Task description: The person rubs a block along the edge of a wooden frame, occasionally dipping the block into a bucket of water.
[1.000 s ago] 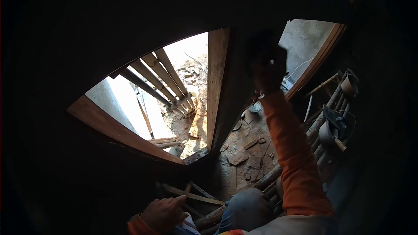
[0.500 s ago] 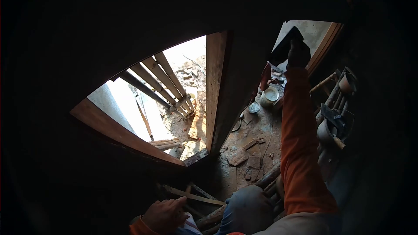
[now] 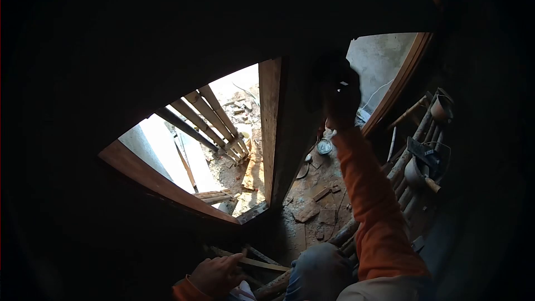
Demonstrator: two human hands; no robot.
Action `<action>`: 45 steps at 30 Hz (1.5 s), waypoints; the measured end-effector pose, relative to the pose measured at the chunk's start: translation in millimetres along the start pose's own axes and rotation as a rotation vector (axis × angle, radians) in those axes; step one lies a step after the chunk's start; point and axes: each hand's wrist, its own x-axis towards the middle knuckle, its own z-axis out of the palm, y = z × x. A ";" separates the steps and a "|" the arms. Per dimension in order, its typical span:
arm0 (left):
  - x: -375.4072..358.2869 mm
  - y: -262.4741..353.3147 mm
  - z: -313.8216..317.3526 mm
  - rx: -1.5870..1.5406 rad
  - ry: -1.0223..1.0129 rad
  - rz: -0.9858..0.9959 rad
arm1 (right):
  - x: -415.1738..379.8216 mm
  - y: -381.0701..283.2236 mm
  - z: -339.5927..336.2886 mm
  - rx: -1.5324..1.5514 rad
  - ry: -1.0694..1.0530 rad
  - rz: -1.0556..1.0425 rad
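My right arm, in an orange sleeve, reaches up to the dark wall strip (image 3: 301, 95) between two openings. At its end my right hand (image 3: 341, 103) is closed around a dark, flat plastering trowel, whose blade is now almost lost in shadow against the wall. My left hand (image 3: 216, 274) is low at the left, above some wooden strips (image 3: 262, 263), with nothing seen in it. Its fingers are loosely bent and apart, the index finger stretched out. My knee (image 3: 320, 270) shows between the two arms.
A wooden frame (image 3: 269, 128) edges the bright left opening, where bamboo poles (image 3: 200, 114) lean outside. Rubble and broken boards (image 3: 306, 212) litter the floor below, near a small pail (image 3: 324, 146). At right, containers (image 3: 415, 174) and a dark tool (image 3: 424, 153) lie by bamboo poles (image 3: 401, 167).
My right hand has moved left and a little down with the trowel, from before the right opening to the dark wall. The arm now covers the white bucket. My left hand shifted slightly right.
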 end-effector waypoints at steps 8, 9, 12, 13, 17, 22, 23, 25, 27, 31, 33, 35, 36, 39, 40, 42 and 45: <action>-6.8 8.8 -8.1 0.046 0.009 0.024 | 130.2 40.4 -38.7 0.515 -0.055 0.394; -5.0 7.9 -9.8 0.045 0.016 0.032 | 125.3 56.1 -53.2 0.516 -0.063 0.327; 5.7 6.0 -7.0 -0.038 0.001 0.055 | 21.0 15.2 -42.4 -0.195 -0.122 -0.012; 9.1 5.3 -5.3 -0.022 0.008 0.095 | 21.2 9.1 -38.9 -0.194 -0.115 -0.007; 8.1 14.7 -11.9 -0.089 -0.059 0.026 | 131.0 0.3 -58.3 -0.351 -0.016 -0.330; 8.8 4.7 -5.5 -0.020 -0.022 0.058 | 196.9 12.2 -37.0 -0.139 -0.234 -0.097; 10.9 2.1 -3.6 -0.034 0.005 0.081 | 156.8 48.4 -23.4 -0.507 -0.454 -0.196; 15.4 -1.6 1.8 -0.044 -0.022 0.082 | 59.6 -17.4 -4.0 -0.085 -0.266 -0.179; 20.9 0.4 4.3 -0.053 -0.030 0.081 | -8.6 -31.4 -11.4 -0.174 -0.270 -0.311; 24.8 12.3 0.2 -0.035 -0.042 0.040 | -18.1 -10.6 -25.1 -0.265 -0.266 -0.449; 16.6 17.2 -2.4 -0.077 -0.059 0.024 | 18.1 4.3 -24.2 0.118 -0.135 -0.060; 13.7 18.2 -4.4 -0.147 -0.137 -0.087 | 113.3 27.8 -35.6 -0.171 -0.229 0.003; 11.1 11.1 -3.0 -0.135 -0.146 -0.094 | 109.0 45.2 -32.4 -0.172 -0.219 0.017; 10.0 -8.7 4.3 -0.041 -0.085 -0.097 | 40.2 28.9 -25.8 -0.242 -0.094 -0.179; 14.7 -5.9 3.8 -0.051 -0.118 -0.109 | -22.7 41.9 -24.6 -0.693 -0.095 -0.442; 20.9 -1.7 7.0 -0.054 -0.149 -0.125 | -119.1 -1.9 -22.9 -0.163 -0.278 0.038; 25.5 -0.5 8.2 -0.077 -0.133 -0.049 | -121.3 2.7 -17.2 -0.063 -0.177 -0.121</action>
